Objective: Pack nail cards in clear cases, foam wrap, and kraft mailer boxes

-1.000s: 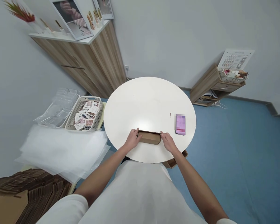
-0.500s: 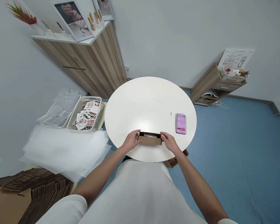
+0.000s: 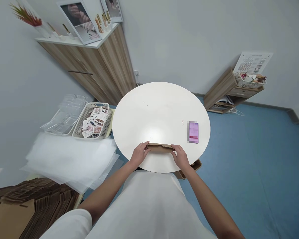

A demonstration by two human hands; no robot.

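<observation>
A small brown cardboard box [image 3: 160, 149] stands near the close edge of the round white table [image 3: 154, 113]. My left hand [image 3: 139, 154] grips its left end, fingertips on the top corner and thumb at the near side. The opposite end is held by my right hand [image 3: 180, 156] in much the same way, fingers bent round the corner. The box's upper flap lies over the opening, so its contents are hidden. To the right on the tabletop lies a purple, pixelated rectangular item [image 3: 193, 132], touched by neither hand.
Left of the table are a white basket of printed cards [image 3: 92, 121], clear plastic trays [image 3: 71, 113], translucent sheets [image 3: 72, 159] and stacked flat cardboard [image 3: 42, 202]. An open brown box [image 3: 196, 164] sits below the table's right edge. A wooden cabinet [image 3: 114, 63] stands behind.
The box's opening, with something pale inside, was showing before; now the flap covers it. Both hands have stayed at the two ends, their fingers shifting slightly.
</observation>
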